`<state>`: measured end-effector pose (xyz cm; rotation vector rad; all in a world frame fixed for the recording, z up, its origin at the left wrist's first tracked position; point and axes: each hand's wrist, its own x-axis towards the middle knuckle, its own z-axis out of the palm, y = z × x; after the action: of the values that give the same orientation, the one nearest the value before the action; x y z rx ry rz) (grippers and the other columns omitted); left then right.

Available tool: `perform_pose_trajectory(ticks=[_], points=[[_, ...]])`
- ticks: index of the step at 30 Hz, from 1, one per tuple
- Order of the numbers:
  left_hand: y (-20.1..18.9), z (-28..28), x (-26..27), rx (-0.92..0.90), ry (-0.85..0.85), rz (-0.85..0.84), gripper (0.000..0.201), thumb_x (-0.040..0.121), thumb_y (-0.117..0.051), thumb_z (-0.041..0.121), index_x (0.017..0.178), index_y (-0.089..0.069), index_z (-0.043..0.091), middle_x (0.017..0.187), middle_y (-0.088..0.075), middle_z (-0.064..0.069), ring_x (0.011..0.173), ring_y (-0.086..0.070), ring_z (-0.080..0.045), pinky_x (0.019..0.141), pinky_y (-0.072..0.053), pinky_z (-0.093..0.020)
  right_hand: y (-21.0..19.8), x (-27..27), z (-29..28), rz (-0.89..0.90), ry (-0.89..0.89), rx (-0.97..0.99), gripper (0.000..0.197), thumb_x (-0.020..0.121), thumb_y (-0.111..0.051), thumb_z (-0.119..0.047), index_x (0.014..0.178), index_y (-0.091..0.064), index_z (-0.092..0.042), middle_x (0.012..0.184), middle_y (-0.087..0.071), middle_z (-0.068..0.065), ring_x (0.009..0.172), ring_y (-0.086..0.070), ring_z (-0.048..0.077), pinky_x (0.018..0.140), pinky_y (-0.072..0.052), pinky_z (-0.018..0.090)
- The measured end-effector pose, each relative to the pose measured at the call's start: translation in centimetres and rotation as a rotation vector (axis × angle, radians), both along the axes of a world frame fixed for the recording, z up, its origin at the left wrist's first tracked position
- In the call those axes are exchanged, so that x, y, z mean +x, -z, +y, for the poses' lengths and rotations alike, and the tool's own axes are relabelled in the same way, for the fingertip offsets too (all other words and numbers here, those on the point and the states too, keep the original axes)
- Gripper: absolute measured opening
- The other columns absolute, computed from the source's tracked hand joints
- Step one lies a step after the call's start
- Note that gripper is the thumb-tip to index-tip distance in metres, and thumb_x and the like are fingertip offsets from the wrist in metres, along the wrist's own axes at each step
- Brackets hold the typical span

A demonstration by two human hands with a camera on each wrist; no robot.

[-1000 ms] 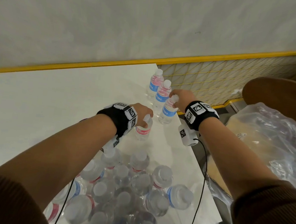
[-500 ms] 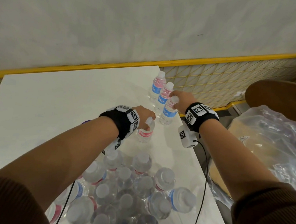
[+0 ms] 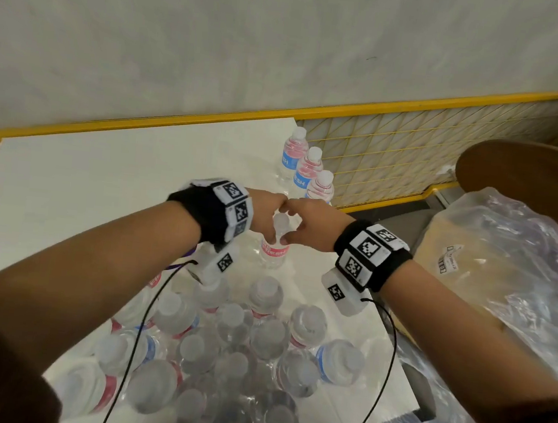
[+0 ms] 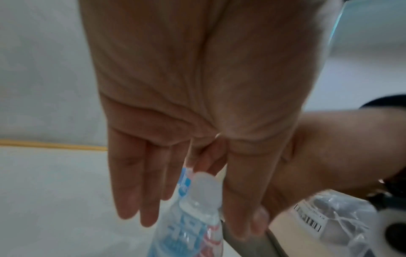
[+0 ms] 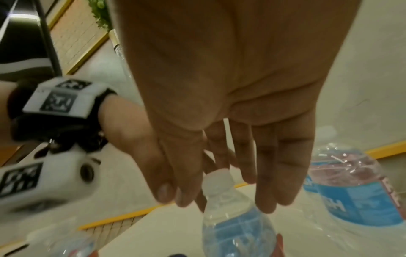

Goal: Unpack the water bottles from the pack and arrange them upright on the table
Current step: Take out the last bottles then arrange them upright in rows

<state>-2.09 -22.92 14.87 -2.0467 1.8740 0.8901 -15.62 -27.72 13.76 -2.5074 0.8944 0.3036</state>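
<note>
A clear water bottle (image 3: 274,250) (image 4: 191,226) (image 5: 235,226) with a red-and-blue label stands upright on the white table (image 3: 82,197). Both hands meet over its cap. My left hand (image 3: 265,216) (image 4: 153,165) pinches the neck between thumb and fingers. My right hand (image 3: 307,224) (image 5: 274,156) hangs over the cap with straight fingers on either side, touching the left hand. Three bottles (image 3: 307,174) (image 5: 356,191) stand in a row at the table's far right edge. The opened pack (image 3: 229,344) of several bottles sits near me.
The table's right edge runs close beside the bottle row. Crumpled clear plastic wrap over cardboard (image 3: 505,269) lies off the table to the right, under a brown round seat (image 3: 532,176). A yellow mesh rail (image 3: 397,155) and grey wall stand behind.
My right hand let go of the third bottle in the row and came left and nearer, onto the bottle my left hand holds. The left hand and its bottle barely moved.
</note>
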Motion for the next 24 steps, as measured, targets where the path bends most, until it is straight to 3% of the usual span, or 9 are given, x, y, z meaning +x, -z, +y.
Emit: perform_pose_trajectory(ticks=[4,8,12,16,19,24], points=[[-1.5,2.1,2.2,0.044,0.026,-0.017,0.068,0.081,-0.072,0.034,0.139,-0.039,0.02,0.135,-0.051,-0.002,0.118,-0.052,-0.019,0.099,-0.04,-0.03,1.1,1.0,0.9,0.037,-0.07,-0.027,0.052,0.086,-0.064,-0.033,0.134,-0.048,-0.022,0.119,-0.053,0.012,0.11,-0.052,0.027,0.092,-0.041,0.032],[-1.0,4.6,4.1,0.212,0.087,-0.135,0.068,0.077,-0.071,0.05,0.137,-0.046,0.03,0.134,-0.052,0.003,0.122,-0.05,-0.017,0.101,-0.038,-0.032,1.2,1.0,0.7,0.071,-0.058,-0.109,0.03,0.09,-0.06,-0.02,0.119,-0.059,-0.014,0.117,-0.051,0.011,0.11,-0.05,0.028,0.083,-0.035,0.025],[-0.5,6.0,5.1,0.317,0.127,-0.126,0.064,0.073,-0.069,0.061,0.13,-0.053,0.037,0.124,-0.054,0.013,0.121,-0.052,-0.014,0.102,-0.04,-0.032,1.0,-0.8,-0.4,0.102,0.005,-0.153,0.032,0.09,-0.058,-0.015,0.122,-0.057,-0.012,0.123,-0.05,0.011,0.115,-0.048,0.026,0.086,-0.035,0.024],[-0.2,6.3,4.9,0.363,0.15,-0.025,0.058,0.072,-0.073,0.055,0.125,-0.055,0.042,0.119,-0.065,0.008,0.111,-0.061,-0.012,0.101,-0.047,-0.034,0.5,-2.1,-2.0,0.15,0.075,-0.189,0.036,0.092,-0.055,-0.014,0.128,-0.055,-0.01,0.131,-0.05,0.012,0.121,-0.048,0.028,0.099,-0.04,0.032],[-0.2,6.1,4.3,0.382,0.167,0.039,0.049,0.076,-0.074,0.043,0.123,-0.06,0.038,0.117,-0.068,0.005,0.107,-0.064,-0.013,0.1,-0.049,-0.038,0.0,-2.9,-2.8,0.169,0.093,-0.204,0.034,0.091,-0.053,-0.009,0.125,-0.059,-0.011,0.129,-0.051,0.011,0.119,-0.049,0.028,0.097,-0.039,0.031],[0.3,6.4,5.0,0.396,0.121,0.075,0.047,0.075,-0.074,0.047,0.119,-0.063,0.037,0.108,-0.072,0.003,0.092,-0.069,-0.006,0.095,-0.053,-0.035,-0.2,-3.9,-3.8,0.141,0.199,-0.193,0.04,0.087,-0.062,-0.022,0.127,-0.057,-0.018,0.124,-0.054,0.011,0.116,-0.05,0.027,0.09,-0.041,0.031]])
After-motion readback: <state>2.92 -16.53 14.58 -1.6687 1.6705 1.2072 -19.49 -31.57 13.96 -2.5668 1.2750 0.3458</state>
